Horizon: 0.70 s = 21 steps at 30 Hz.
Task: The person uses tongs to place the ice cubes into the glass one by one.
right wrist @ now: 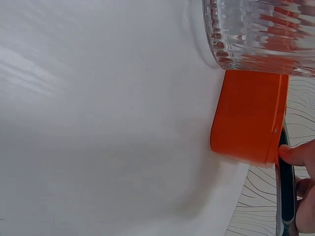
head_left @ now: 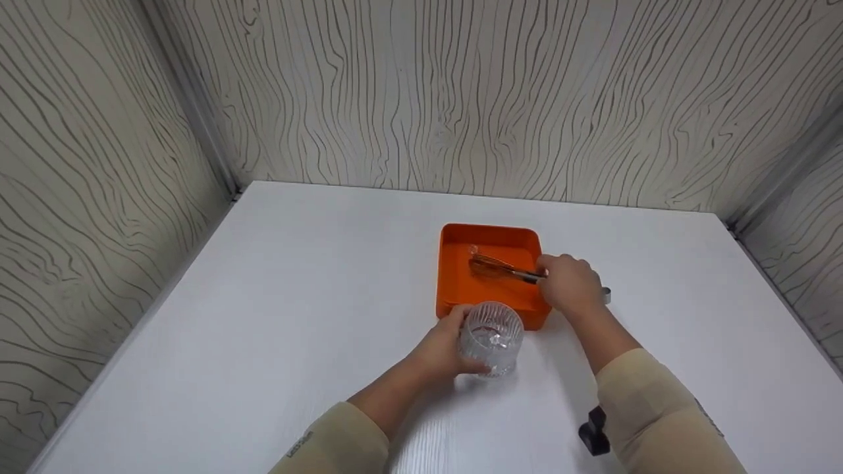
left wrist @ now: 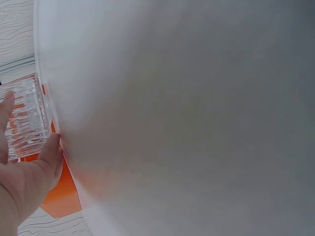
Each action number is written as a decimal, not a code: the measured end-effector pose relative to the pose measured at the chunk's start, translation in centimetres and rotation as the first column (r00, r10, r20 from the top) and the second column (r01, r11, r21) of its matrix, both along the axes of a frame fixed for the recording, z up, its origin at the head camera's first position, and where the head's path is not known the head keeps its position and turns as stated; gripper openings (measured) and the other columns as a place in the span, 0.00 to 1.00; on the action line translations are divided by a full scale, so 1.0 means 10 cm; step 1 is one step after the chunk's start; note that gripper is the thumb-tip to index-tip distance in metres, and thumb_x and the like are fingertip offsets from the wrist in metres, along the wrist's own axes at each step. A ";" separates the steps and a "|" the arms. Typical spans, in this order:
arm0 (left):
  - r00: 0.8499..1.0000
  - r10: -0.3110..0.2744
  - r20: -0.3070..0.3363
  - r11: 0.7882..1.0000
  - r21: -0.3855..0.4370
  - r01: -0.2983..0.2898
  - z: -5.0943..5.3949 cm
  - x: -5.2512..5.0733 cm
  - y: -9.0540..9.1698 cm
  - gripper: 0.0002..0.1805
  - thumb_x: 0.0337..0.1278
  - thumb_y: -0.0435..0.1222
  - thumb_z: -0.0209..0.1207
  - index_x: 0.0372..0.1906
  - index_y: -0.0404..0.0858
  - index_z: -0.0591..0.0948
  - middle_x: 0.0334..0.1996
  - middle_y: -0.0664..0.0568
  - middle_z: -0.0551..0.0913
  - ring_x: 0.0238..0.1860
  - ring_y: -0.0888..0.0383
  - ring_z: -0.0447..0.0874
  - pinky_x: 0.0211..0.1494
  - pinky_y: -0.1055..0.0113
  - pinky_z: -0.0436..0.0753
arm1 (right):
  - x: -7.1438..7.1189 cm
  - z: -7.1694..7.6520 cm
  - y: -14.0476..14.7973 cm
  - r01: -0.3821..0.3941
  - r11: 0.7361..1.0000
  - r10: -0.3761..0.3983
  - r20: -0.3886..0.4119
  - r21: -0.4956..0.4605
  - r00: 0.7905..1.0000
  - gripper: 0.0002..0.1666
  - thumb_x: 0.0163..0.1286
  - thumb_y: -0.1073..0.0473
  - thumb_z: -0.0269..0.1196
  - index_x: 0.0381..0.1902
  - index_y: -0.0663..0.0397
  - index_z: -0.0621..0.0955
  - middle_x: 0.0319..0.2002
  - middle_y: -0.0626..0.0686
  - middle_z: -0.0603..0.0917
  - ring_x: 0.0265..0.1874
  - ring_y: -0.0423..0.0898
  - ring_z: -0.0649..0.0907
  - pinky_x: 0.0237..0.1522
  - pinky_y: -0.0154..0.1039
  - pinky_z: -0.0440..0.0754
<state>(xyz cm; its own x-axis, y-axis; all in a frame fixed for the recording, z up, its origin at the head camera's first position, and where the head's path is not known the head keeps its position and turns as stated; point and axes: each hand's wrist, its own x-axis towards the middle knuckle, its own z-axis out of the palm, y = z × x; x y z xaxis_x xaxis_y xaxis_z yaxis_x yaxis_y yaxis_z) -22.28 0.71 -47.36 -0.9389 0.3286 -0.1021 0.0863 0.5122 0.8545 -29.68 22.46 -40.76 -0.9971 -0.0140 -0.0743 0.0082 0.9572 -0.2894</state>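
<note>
My left hand (head_left: 438, 349) grips a clear ribbed glass (head_left: 497, 345) from its left side, with the fingers and thumb round its wall. The glass is just in front of the orange box (head_left: 443, 276), overlapping its near edge in the head view. In the right wrist view the glass (right wrist: 261, 37) is close to the tabletop; whether it touches cannot be told. My right hand (head_left: 571, 284) holds a whisk (head_left: 507, 268) by its dark handle (right wrist: 286, 182), over the box's right side. The whisk's wire head points left, inside the box outline. A small clear piece (head_left: 473, 249) shows beside it.
A black object (head_left: 595, 431) lies on the white table (head_left: 296, 296), partly hidden by my right sleeve. Wood-grain patterned panels (head_left: 421, 99) stand behind the table and along both sides.
</note>
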 end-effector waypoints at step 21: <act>1.000 0.006 0.006 1.000 -0.002 -0.006 0.03 0.02 0.01 0.44 0.29 0.43 0.75 0.57 0.59 0.62 0.54 0.62 0.71 0.56 0.57 0.69 0.62 0.53 0.68 | 0.21 0.28 0.18 -0.080 0.993 0.081 0.010 -0.091 0.997 0.08 0.64 0.59 0.59 0.42 0.51 0.78 0.34 0.56 0.77 0.32 0.52 0.74 0.32 0.41 0.77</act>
<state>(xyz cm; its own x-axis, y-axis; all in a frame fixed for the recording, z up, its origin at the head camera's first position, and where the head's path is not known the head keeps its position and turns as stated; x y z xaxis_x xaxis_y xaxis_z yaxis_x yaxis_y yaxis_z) -22.11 0.85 -47.08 -0.9401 0.3230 -0.1087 0.0779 0.5144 0.8540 -27.60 24.28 -37.93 -0.9914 -0.1012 -0.0831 -0.0630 0.9249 -0.3749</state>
